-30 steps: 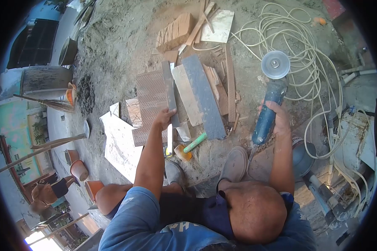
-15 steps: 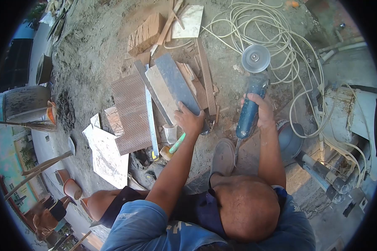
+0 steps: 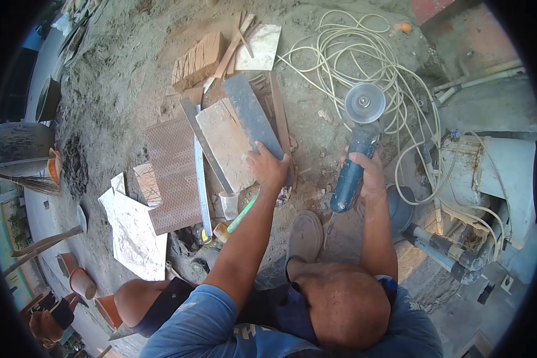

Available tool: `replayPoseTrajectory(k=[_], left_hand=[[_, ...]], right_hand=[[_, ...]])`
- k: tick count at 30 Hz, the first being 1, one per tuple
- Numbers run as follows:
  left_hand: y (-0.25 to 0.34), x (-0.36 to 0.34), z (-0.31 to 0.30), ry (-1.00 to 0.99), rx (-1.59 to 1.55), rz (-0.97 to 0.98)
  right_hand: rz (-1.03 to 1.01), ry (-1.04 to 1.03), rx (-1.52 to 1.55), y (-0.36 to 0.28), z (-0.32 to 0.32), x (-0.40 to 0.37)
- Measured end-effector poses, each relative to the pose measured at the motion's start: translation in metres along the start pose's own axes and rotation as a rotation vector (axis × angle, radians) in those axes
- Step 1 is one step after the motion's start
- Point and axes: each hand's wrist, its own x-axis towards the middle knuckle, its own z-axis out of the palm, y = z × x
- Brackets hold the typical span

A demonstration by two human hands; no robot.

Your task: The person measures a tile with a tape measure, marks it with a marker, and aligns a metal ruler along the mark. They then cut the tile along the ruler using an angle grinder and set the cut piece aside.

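Observation:
My left hand (image 3: 269,169) grips the lower end of a long dark grey strip (image 3: 250,113), its fingers on the left edge and its thumb on the right. The strip overlaps the right side of a dusty beige tile (image 3: 224,140). In my right hand (image 3: 369,173) is a blue angle grinder (image 3: 347,190), with the fingers wrapped round its body. The grinder's round disc (image 3: 364,102) points away from me, apart from the tile. A dark narrow bar (image 3: 207,149) and a steel ruler (image 3: 201,185) lie along the tile's left side.
Brown textured tiles (image 3: 174,176) and a white marbled piece (image 3: 134,235) lie at the left. Beyond the beige tile are a reddish block (image 3: 198,59) and wood strips (image 3: 235,48). Coiled pale cable (image 3: 334,48) spreads behind the grinder. A green-handled tool (image 3: 243,213) lies near my left forearm.
The dark grey strip has shifted rightward relative to the beige tile with my left hand, baring more of the tile. My right hand still holds the grinder. The whole view has shifted slightly.

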Motion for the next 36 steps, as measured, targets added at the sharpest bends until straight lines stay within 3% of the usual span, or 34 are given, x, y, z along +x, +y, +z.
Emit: replayPoseTrajectory(k=[4,9,10,12,16,20,25,31,36], left_hand=[[-0.013,0.008,-0.012,-0.084,-0.039,0.056],[-0.064,0.03,-0.025,-0.092,0.139,0.506],[-0.069,0.034,-0.03,-0.088,0.115,0.517],[-0.077,0.042,-0.039,-0.271,0.135,0.552],[-0.088,0.063,-0.041,-0.381,0.166,0.663],[-0.088,0.062,-0.085,-0.44,0.197,0.687],[-0.084,0.086,-0.107,-0.377,0.267,0.762],[-0.072,0.118,-0.075,-0.332,0.2,0.73],[-0.068,0.128,-0.047,-0.302,0.126,0.676]], right_hand=[[-0.047,0.042,-0.001,-0.012,0.007,-0.018],[-0.085,0.045,-0.108,-0.034,0.01,-0.048],[-0.103,0.051,-0.126,-0.04,0.01,-0.054],[-0.088,0.042,-0.185,-0.048,0.011,-0.069],[-0.099,0.089,-0.276,-0.06,0.018,-0.102],[0.019,0.159,-0.463,-0.068,0.016,-0.127],[0.117,0.017,-0.646,-0.046,0.003,-0.126],[0.281,-0.104,-1.06,-0.021,0.006,-0.082],[0.424,-0.185,-1.159,0.011,-0.013,-0.047]])
